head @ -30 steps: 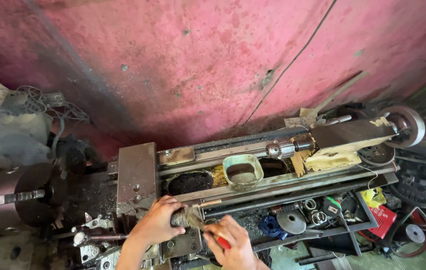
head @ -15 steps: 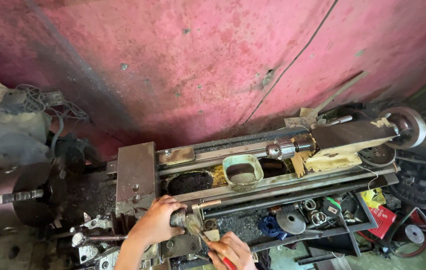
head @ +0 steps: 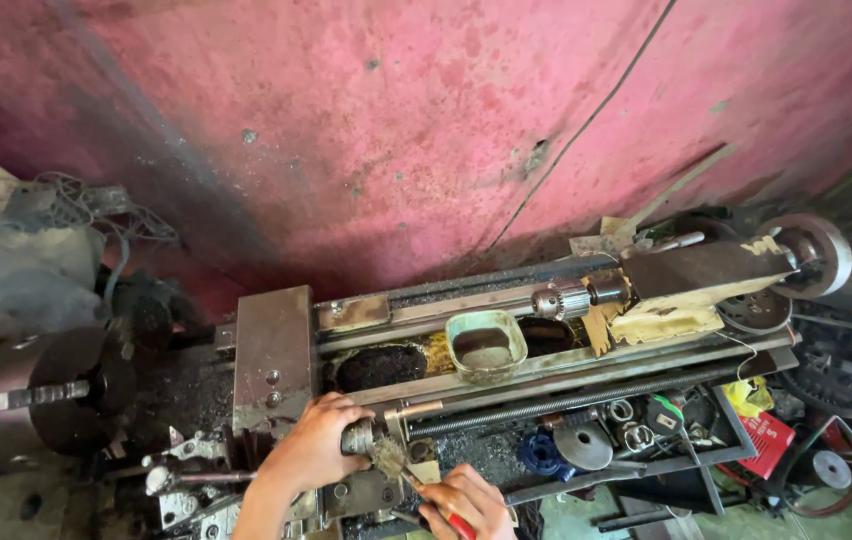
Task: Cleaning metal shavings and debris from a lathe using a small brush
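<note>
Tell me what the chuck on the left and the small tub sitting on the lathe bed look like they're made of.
The chuck looks like bare steel: grey, dull sheen, dark grime. The small tub seems to be plastic, pale green with a soft rounded rim, stained brown inside; painted metal can't be ruled out. The lathe bed looks like worn, oily steel or iron.

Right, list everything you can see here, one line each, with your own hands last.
wall: one, pink-red, behind the machine
lathe bed: one, grey, rusty, across the middle
chuck: one, dark grey, far left
carriage plate: one, grey, left of centre
small tub: one, pale green, on the bed
drill chuck: one, silver, right of the tub
tailstock handwheel: one, grey, far right
tray of loose parts: one, dark, below the bed
left hand: one, on a metal handle
right hand: one, holding a red-handled tool
</note>
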